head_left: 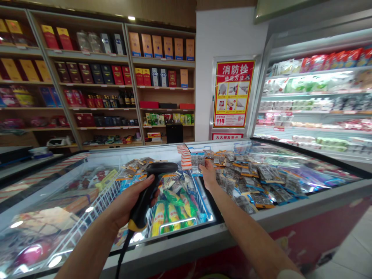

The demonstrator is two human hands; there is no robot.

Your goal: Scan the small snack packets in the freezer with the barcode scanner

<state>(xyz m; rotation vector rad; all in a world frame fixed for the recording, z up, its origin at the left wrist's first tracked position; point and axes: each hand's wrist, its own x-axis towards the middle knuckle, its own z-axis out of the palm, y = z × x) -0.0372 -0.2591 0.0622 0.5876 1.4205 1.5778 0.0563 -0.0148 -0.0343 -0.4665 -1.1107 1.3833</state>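
My left hand (133, 199) is wrapped round the handle of a black barcode scanner (145, 195) with a yellow base and a cord hanging down. The scanner's head is level above the freezer's glass. My right hand (208, 174) reaches out and pinches a small blue and grey packet (198, 159) by its right edge. Close to that hand, on the right, lies a heap of similar flat packets (247, 174) with orange and blue edges. More packets (139, 166) lie behind the scanner.
A chest freezer (238, 221) with glass lids spans the front. Inside it are a white wire basket (87, 217) and yellow-green packages (174, 213). Shelves of boxes (95, 73) stand behind, with a red poster (234, 93) and a lit chiller (316, 93) to the right.
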